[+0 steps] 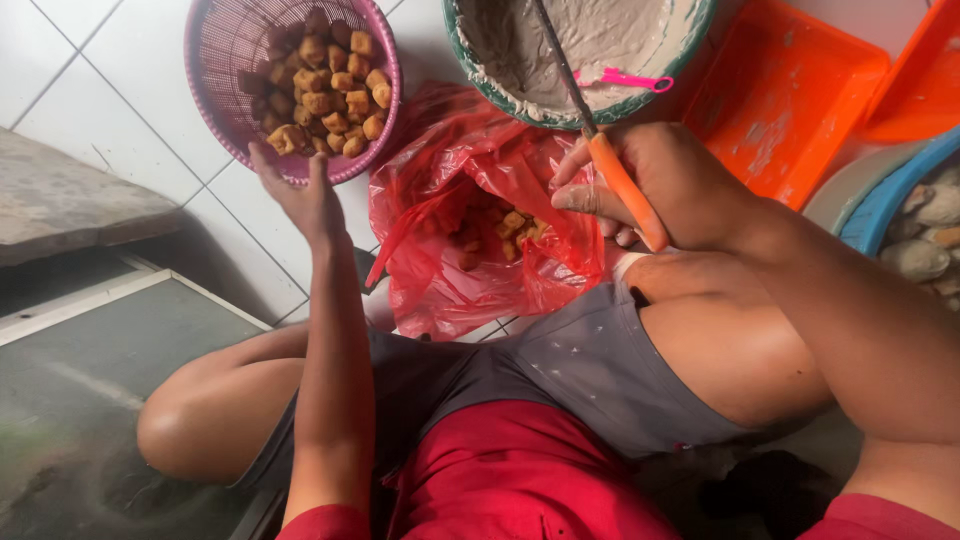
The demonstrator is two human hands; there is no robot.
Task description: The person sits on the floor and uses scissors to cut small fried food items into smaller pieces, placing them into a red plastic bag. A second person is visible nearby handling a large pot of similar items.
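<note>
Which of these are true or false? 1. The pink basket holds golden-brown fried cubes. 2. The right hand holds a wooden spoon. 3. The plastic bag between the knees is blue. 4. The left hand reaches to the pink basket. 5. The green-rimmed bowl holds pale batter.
1. True: the pink basket is full of fried cubes.
2. False: the right hand grips an orange-handled knife whose blade points into the bowl.
3. False: the plastic bag is red, with more cubes inside.
4. True: the left hand touches the basket's near rim.
5. True: the green-rimmed bowl holds pale batter.
</note>
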